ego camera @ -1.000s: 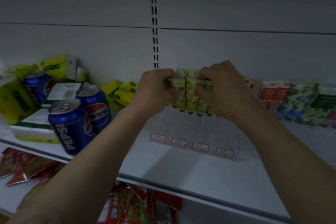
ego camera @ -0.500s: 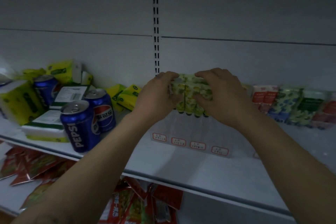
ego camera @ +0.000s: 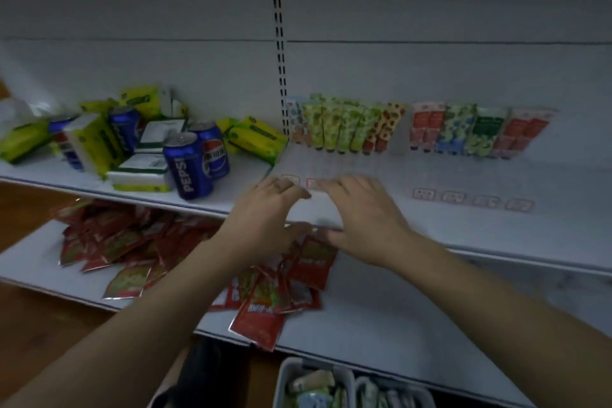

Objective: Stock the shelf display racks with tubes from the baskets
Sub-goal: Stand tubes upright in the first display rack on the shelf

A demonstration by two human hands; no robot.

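Several green-patterned tubes [ego camera: 334, 126] stand in a clear display rack [ego camera: 331, 162] on the white upper shelf [ego camera: 463, 228], beside orange-dotted tubes [ego camera: 385, 129]. A second rack further right holds red, blue and green tubes [ego camera: 477, 129]. My left hand [ego camera: 265, 219] and my right hand [ego camera: 361, 212] hover side by side in front of the first rack, over the shelf's front edge. Both have relaxed fingers and hold nothing. Two grey baskets [ego camera: 288, 378] with more tubes sit at the bottom of the view.
Pepsi cans [ego camera: 188, 166] and yellow-green tissue packs [ego camera: 89, 142] crowd the upper shelf's left part. Red snack sachets [ego camera: 132, 242] lie scattered over the lower shelf [ego camera: 381, 325]. A slotted upright [ego camera: 280, 43] runs up the back wall.
Both hands have let go of the green tubes, which now stand in the rack, and have pulled back and down toward the shelf's front edge. The view has tilted downward, showing the baskets.
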